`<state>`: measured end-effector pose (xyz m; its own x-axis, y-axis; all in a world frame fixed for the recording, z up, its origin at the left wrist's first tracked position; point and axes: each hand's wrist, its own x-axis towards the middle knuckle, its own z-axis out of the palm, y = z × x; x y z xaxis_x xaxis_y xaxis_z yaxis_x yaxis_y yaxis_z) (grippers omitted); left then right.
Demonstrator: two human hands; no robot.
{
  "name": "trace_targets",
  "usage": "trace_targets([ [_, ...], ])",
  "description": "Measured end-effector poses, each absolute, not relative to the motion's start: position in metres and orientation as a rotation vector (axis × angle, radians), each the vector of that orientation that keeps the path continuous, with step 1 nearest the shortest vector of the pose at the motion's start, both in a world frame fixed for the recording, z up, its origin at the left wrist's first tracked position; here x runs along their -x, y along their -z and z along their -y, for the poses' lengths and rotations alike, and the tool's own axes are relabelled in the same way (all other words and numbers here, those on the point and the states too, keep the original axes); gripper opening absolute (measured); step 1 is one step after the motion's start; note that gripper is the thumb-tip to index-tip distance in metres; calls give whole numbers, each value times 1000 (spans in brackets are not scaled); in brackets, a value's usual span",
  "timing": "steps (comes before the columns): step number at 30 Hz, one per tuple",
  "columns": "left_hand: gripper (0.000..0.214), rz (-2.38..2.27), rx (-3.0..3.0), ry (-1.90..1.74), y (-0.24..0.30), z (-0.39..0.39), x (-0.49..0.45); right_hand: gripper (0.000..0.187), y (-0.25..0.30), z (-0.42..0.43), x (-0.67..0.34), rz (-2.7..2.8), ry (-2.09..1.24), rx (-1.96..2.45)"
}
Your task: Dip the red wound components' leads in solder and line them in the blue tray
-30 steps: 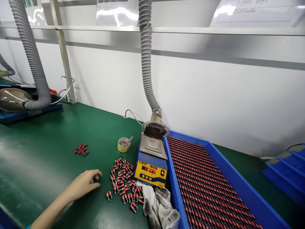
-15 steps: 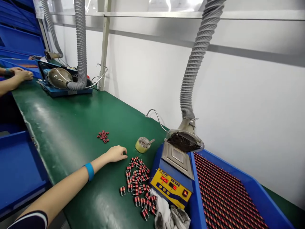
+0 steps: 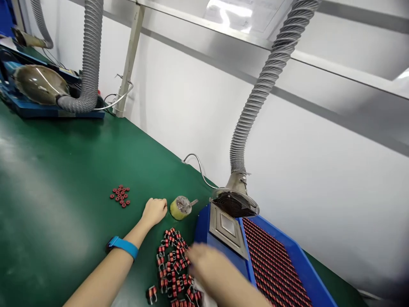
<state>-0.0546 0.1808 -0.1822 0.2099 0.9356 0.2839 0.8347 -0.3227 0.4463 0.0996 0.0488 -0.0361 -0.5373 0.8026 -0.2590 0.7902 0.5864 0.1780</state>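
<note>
Red-wound coils (image 3: pixel 171 260) with bent wire legs lie in a loose heap on the green table (image 3: pixel 47 179), just left of the solder station (image 3: pixel 227 230). One stray coil (image 3: pixel 152 294) sits just off the heap's near-left edge.

Left hand (image 3: pixel 154 212), blue wristband (image 3: pixel 122 247) on the wrist, rests on the table just behind the heap. Fingers are curled into a loose fist, nothing visible in it. Right hand (image 3: pixel 207 266) is motion-blurred over the heap's right edge, between coils and station: open or closed, cannot tell; no grip visible.

Containers: blue tray (image 3: pixel 297 260) right of the station, packed with tight rows of red coils (image 3: pixel 275 260), running out of frame. Clear tape roll (image 3: pixel 180 207) stands just beside the left hand; its core holds grey metal bits and a small metal spatula, exact contents too small to tell.

Station has a steel top plate; its front is hidden behind the right hand. Fume hood grille (image 3: pixel 234 204) sits at its back end on a grey ribbed hose (image 3: pixel 255 102). Small red rings (image 3: pixel 120 195) form a separate cluster, well apart from the heap.
</note>
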Motion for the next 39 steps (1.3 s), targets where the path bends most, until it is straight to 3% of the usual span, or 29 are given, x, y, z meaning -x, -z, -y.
trace_targets([
  [3,19,-1657,-2223,-789,183,-187,57,27,26,-117,-91,-2346,-347,-1355],
  [6,20,-1642,-2187,-798,182,-192,59,31,32,-172,-89,-2209,-351,-1453],
  [10,20,-1644,-2163,-781,178,-192,59,19,50,-205,-93,-1958,-286,-1583],
  [18,21,-1670,-2154,-722,175,-192,59,16,13,-176,-100,-2058,-169,-1490],
  [21,22,-1663,-2167,-700,172,-191,59,26,4,-153,-106,-2150,-159,-1487],
  [33,20,-1651,-2202,-687,171,-189,58,29,25,-150,-114,-2290,217,-1621],
  [37,21,-1643,-2179,-680,170,-190,59,18,22,-143,-101,-2342,86,-1687],
  [39,22,-1632,-2168,-674,170,-190,61,22,13,-139,-103,-2366,-21,-1740],
])
